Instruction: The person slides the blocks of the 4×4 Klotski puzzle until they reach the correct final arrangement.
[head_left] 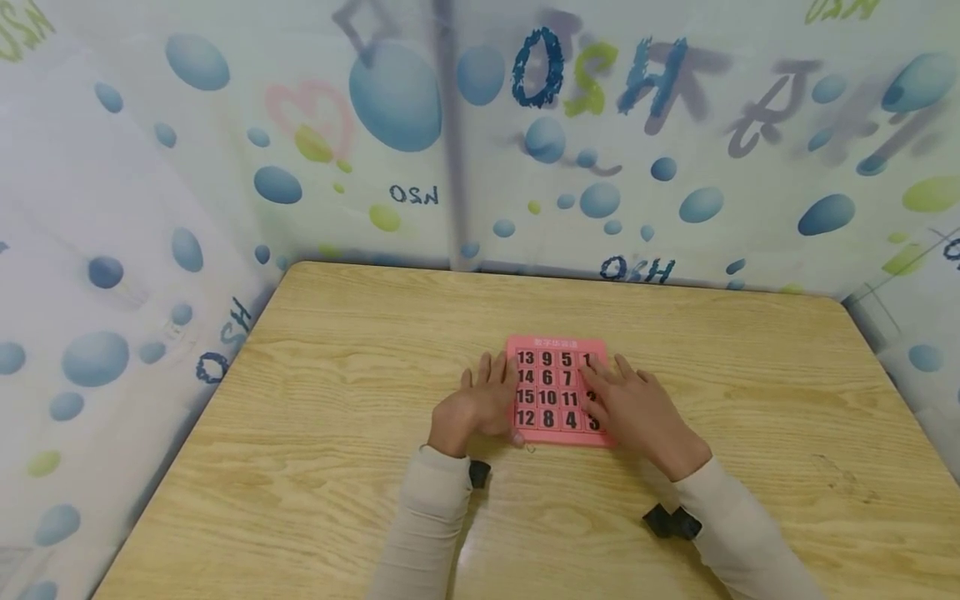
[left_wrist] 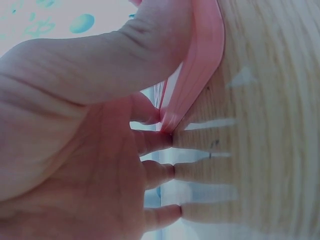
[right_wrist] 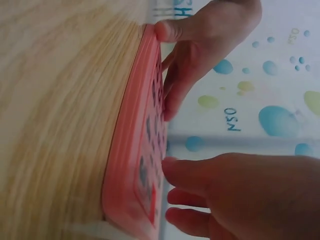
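A pink sliding number puzzle (head_left: 558,435) lies flat on the wooden table, its black-numbered tiles in a square grid. My left hand (head_left: 480,404) rests along its left side, fingers straight and spread. The thumb touches the near left corner; in the left wrist view several fingertips (left_wrist: 172,171) meet the tabletop. Over the right column lies my right hand (head_left: 641,412), which hides some tiles. Its fingers are extended and the thumb (right_wrist: 172,167) is at the tile surface in the right wrist view. A bare red slot (right_wrist: 153,205) shows among the tiles there.
The light wooden table (head_left: 337,358) extends around the puzzle on all sides. Behind it stands a pale wall covering (head_left: 495,150) with blue and green drops and lettering. Black pieces (head_left: 671,522) are by the right sleeve, and another (head_left: 479,474) by the left.
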